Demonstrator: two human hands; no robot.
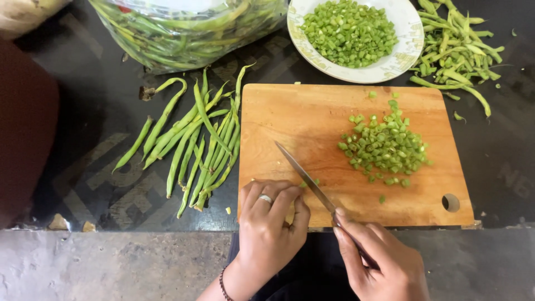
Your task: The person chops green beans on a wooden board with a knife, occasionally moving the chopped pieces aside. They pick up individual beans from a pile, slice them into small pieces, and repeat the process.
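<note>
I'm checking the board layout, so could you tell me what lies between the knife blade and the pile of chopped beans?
In the head view, only bare wood of the cutting board separates the knife blade from the pile of chopped beans.

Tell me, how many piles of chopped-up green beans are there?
2. One pile of chopped beans lies on the wooden cutting board, right of the knife. The other pile fills the white plate behind the board. Stray bits lie loose.

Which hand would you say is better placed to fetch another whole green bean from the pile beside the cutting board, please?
Probably the left hand: it rests at the cutting board's left edge, next to the whole green beans, and holds no tool. The right hand grips the knife farther away.
</note>
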